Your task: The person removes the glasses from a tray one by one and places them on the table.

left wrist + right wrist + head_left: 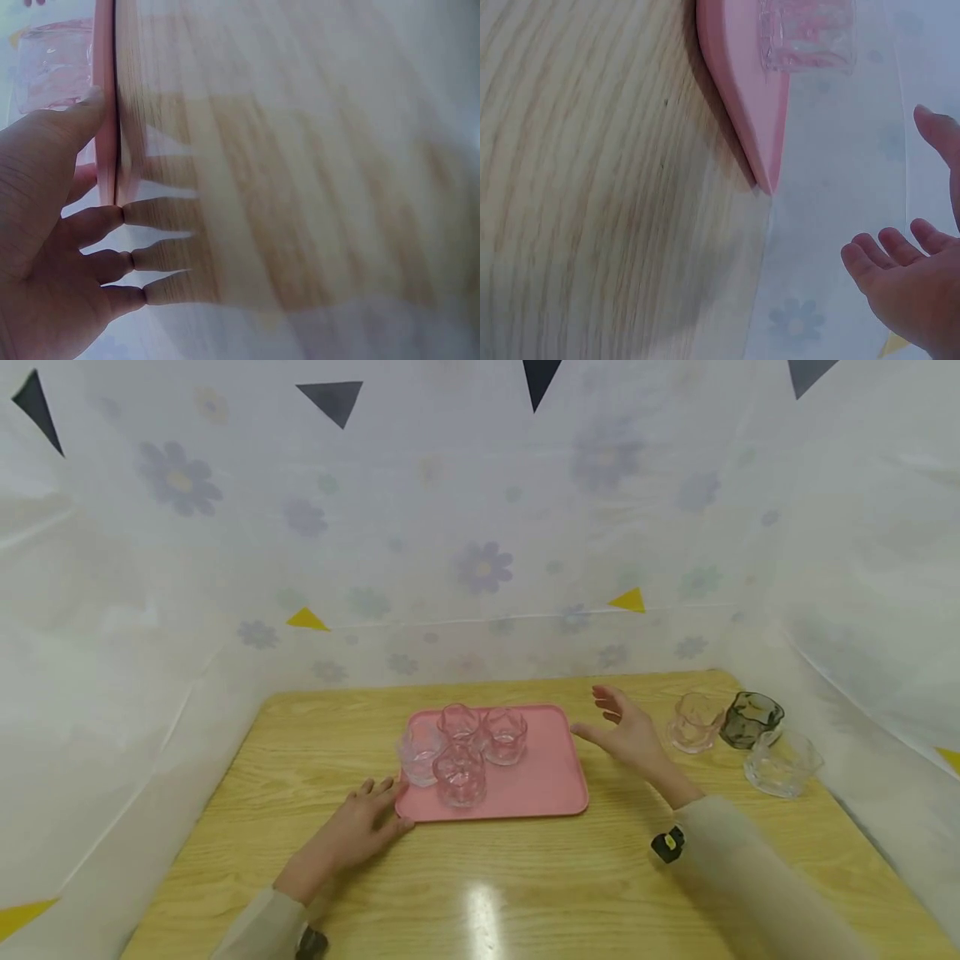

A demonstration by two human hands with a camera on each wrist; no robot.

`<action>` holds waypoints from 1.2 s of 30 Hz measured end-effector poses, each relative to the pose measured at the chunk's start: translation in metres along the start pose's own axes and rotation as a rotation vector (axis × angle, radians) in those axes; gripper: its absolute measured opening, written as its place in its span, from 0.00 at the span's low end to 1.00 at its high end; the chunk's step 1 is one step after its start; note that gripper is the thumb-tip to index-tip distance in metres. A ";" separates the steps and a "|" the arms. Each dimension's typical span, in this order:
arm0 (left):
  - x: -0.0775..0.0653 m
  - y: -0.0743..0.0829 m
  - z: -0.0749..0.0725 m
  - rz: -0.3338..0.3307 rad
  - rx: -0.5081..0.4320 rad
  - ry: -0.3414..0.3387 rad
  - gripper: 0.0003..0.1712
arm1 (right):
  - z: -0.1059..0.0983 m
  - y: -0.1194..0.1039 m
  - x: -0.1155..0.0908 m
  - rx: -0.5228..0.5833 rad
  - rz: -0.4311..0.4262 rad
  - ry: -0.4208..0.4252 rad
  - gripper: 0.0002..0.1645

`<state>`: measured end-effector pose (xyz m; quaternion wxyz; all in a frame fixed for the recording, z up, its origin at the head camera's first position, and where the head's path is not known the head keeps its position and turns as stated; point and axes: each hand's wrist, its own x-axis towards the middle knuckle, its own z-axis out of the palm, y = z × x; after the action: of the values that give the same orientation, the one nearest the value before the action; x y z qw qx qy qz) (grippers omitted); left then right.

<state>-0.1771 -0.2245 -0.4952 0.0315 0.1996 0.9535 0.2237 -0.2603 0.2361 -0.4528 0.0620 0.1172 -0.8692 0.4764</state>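
- Our left hand [363, 827], fingers relaxed, touches the pink rectangular tray [542, 785], near-left corner
- Our right hand [628, 737], also loose, just off its right edge
- Tray's between them, four clear wavy-sided cups [504, 739] aboard

No text, label, brand, number or sign can be read in any view. Surfaces checked: the pink tray [536, 785], the four tumblers [505, 737] on it, the three tumblers [752, 720] to its right, and the flower-print sheet [420, 535] behind it. The black wrist device [667, 844] to the right of the tray, on its near side, bears a yellow mark too small to make out.
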 end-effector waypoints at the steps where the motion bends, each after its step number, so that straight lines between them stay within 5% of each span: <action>1: 0.000 0.000 0.000 -0.001 -0.001 0.000 0.40 | 0.005 -0.002 0.001 0.005 -0.001 -0.013 0.53; 17: 0.000 0.003 -0.001 -0.005 0.004 0.011 0.40 | 0.070 -0.016 0.010 0.120 -0.041 -0.140 0.54; 36: -0.001 0.006 -0.003 -0.019 0.003 0.000 0.41 | 0.103 -0.016 0.017 0.099 -0.015 -0.161 0.56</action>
<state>-0.1743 -0.2218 -0.4901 0.0331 0.1905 0.9557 0.2218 -0.2727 0.1383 -0.4919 -0.0103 0.1645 -0.8458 0.5073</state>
